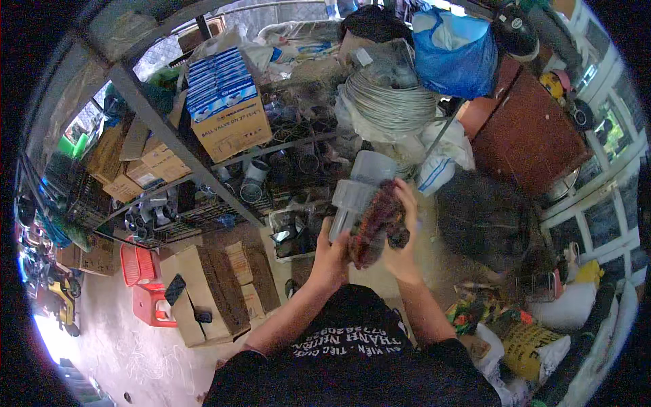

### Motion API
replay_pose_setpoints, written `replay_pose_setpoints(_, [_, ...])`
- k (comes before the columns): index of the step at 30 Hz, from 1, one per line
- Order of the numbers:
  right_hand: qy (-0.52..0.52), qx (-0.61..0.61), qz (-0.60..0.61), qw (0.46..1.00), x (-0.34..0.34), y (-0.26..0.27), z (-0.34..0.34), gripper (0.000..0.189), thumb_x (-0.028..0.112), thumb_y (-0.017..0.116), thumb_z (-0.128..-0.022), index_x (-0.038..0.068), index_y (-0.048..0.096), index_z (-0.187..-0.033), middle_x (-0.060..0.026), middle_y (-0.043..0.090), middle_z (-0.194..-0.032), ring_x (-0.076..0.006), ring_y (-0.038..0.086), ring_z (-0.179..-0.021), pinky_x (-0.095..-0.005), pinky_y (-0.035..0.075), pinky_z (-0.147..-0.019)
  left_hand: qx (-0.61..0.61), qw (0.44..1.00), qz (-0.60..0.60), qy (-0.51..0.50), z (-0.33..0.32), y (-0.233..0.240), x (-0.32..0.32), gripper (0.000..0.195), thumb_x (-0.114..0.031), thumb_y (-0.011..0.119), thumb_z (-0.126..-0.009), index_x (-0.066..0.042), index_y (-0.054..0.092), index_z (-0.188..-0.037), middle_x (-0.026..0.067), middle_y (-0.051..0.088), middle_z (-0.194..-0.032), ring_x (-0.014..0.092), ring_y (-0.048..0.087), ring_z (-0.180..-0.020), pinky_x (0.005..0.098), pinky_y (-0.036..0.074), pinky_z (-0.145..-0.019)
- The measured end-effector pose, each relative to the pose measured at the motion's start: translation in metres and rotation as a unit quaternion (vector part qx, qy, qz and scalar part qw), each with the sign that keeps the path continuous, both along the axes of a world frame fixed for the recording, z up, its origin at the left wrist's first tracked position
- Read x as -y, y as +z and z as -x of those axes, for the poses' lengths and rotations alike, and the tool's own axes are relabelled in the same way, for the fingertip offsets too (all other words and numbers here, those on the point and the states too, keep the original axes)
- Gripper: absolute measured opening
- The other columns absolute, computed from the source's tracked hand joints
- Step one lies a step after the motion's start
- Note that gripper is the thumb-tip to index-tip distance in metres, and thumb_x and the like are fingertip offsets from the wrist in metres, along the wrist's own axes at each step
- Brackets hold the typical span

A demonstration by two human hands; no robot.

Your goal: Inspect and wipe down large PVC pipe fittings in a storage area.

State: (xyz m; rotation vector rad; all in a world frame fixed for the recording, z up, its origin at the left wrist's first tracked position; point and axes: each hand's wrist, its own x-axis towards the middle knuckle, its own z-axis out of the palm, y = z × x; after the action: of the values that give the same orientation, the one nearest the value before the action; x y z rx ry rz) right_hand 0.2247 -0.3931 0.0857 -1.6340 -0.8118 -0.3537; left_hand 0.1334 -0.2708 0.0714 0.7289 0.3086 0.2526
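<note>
My left hand point(331, 257) grips the narrow lower end of a grey plastic pipe fitting point(354, 195). The fitting is stepped, with a wide smooth upper section and a ribbed collar, and it tilts up and away from me. A crumpled dark red-brown cloth point(374, 229) lies against its right side. Around the cloth's far side curl the fingers of my right hand point(405, 239), pressing it towards the fitting. Part of the fitting's right side is hidden behind the cloth.
Ahead is a metal shelf rack point(157, 122) with pipe fittings and a ball-valve carton point(229, 107). A coil of pale tubing point(389, 104) and a blue plastic bag point(454, 56) are at the back. Cardboard boxes point(203, 300) and a red stool point(150, 305) stand left on the floor.
</note>
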Motion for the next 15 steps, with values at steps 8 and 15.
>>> replay_pose_setpoints(8, [0.085,-0.288,-0.247,0.921,-0.005,0.007,-0.002,0.078,0.013,0.077,-0.070,0.006,0.037,-0.136,-0.0129,0.042,-0.137,-0.0261,0.042,-0.127,-0.0387,0.036,-0.105,0.025,0.795,-0.594,0.117,0.012,0.022,-0.014,0.081,-0.020,0.083,-0.067,0.001,0.036,-0.129,0.0224,0.052,-0.114,0.036,0.059,-0.098,0.0419,0.049,-0.085])
replay_pose_setpoints(15, [0.256,-0.450,-0.268,0.813,0.004,-0.031,0.006,0.059,0.015,0.062,-0.088,0.008,0.037,-0.141,-0.0117,0.039,-0.143,-0.0289,0.042,-0.129,-0.0416,0.038,-0.105,0.086,0.660,-0.718,0.203,0.012,0.032,-0.016,0.084,-0.020,0.085,-0.064,-0.004,0.040,-0.133,0.0233,0.051,-0.118,0.041,0.055,-0.104,0.0458,0.048,-0.084])
